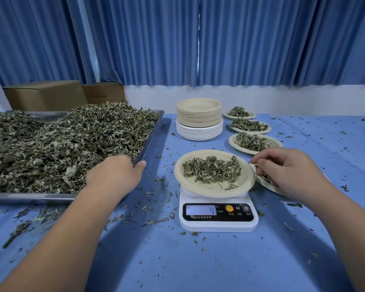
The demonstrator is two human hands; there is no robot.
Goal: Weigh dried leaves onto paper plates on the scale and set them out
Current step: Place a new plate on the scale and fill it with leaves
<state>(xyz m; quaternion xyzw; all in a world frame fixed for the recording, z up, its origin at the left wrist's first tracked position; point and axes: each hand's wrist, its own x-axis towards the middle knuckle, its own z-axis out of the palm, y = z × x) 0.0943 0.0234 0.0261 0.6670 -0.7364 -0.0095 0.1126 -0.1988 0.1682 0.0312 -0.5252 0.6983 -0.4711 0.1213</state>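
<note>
A paper plate [202, 188] with a thin layer of dried leaves [212, 168] sits on the white scale [218, 225], whose display reads 4. My left hand [114, 173] lies on the leaf heap [57, 144] at the near right corner of the metal tray [154, 133], fingers dug into the leaves. My right hand [287, 167] reaches over a filled plate [268, 185] just right of the scale, fingers curled down into its leaves. Three more filled plates [234, 143] [232, 126] [227, 115] run in a row toward the back.
A stack of unused paper plates [199, 119] stands behind the scale. Cardboard boxes [44, 95] sit behind the tray. Loose leaf bits litter the blue tablecloth [198, 260]. Blue curtains hang along the back wall.
</note>
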